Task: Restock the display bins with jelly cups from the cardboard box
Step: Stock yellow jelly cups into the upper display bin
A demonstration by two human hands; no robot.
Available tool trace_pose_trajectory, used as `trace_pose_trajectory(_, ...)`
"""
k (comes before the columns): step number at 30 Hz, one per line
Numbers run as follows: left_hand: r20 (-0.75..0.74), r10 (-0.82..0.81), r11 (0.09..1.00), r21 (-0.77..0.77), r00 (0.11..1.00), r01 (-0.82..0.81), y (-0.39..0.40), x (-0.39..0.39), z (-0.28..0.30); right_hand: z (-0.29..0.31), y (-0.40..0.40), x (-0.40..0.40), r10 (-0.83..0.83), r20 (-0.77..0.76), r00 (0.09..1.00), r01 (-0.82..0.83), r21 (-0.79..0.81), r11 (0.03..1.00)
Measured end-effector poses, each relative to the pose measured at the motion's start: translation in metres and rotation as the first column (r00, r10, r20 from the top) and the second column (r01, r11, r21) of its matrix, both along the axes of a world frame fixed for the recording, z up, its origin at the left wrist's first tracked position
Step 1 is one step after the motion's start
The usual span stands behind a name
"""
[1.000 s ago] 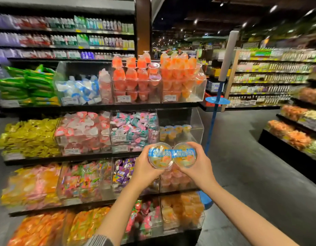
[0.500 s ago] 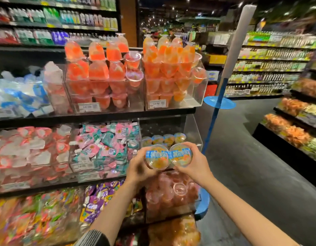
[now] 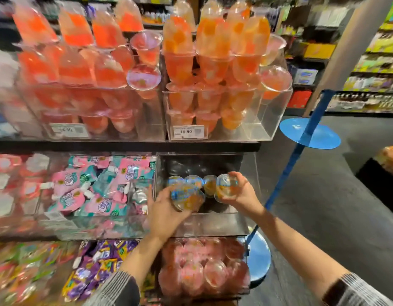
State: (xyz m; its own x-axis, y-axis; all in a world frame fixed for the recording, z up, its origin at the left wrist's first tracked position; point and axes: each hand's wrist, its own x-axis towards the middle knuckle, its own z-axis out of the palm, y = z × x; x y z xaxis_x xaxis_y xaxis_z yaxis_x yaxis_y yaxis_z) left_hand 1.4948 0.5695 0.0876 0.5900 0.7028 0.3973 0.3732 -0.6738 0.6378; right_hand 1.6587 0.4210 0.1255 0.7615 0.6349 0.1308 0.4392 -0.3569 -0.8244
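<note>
We've got a jelly cup in each hand at the mouth of the clear bin (image 3: 215, 226) on the middle shelf. Our left hand (image 3: 163, 214) is curled around the left cup (image 3: 187, 198), lid facing us, tipped toward the opening so it can slide in. Our right hand (image 3: 241, 193) cradles the right cup (image 3: 226, 187) from the side, fingers wrapped round it. A short row of cups (image 3: 209, 184) sits at the back, so there's room in front. No cardboard box in view.

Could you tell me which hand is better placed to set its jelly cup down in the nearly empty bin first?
Probably the left hand: its jelly cup already sits low inside the bin, whereas the right hand holds its cup higher.
</note>
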Motion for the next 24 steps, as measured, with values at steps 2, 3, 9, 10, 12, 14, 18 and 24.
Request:
trace_pose_trajectory(2, -0.081, 0.002, 0.996, 0.087, 0.997, 0.005, 0.009, 0.006, -0.006, -0.016, 0.010, 0.017, 0.044, 0.037, 0.998, -0.040, -0.093, 0.995)
trace_pose_trajectory(3, -0.104, 0.024, 0.992, 0.124, 0.994, -0.011, 0.012, 0.009, -0.008, -0.023, 0.015, 0.023, 0.091, 0.048, 0.995, -0.082, -0.166, 0.983)
trace_pose_trajectory(9, -0.124, 0.122, 0.973, 0.211, 0.985, -0.094, 0.012, 0.015, -0.015, -0.038, 0.050, 0.037, 0.367, 0.064, 0.928, -0.245, -0.640, 0.728)
trace_pose_trajectory(10, -0.152, 0.125, 0.973, 0.212, 0.980, -0.091, 0.012, 0.015, -0.015, -0.039, 0.053, 0.038, 0.382, 0.073, 0.921, -0.239, -0.670, 0.703)
trace_pose_trajectory(12, -0.183, 0.127, 0.973, 0.214, 0.975, -0.087, 0.013, 0.014, -0.016, -0.044, 0.059, 0.039, 0.360, 0.068, 0.931, -0.214, -0.696, 0.685)
trace_pose_trajectory(14, -0.187, 0.136, 0.971, 0.220, 0.973, -0.094, 0.013, 0.015, -0.018, -0.048, 0.062, 0.039, 0.338, 0.071, 0.938, -0.189, -0.713, 0.675)
trace_pose_trajectory(18, -0.164, 0.148, 0.976, 0.185, 0.975, -0.117, 0.012, 0.015, -0.019, -0.057, 0.066, 0.036, 0.335, 0.158, 0.929, -0.109, -0.746, 0.656)
trace_pose_trajectory(24, -0.146, 0.151, 0.970, 0.215, 0.978, -0.118, 0.014, 0.015, -0.021, -0.057, 0.065, 0.033, 0.414, 0.186, 0.891, -0.137, -0.759, 0.636)
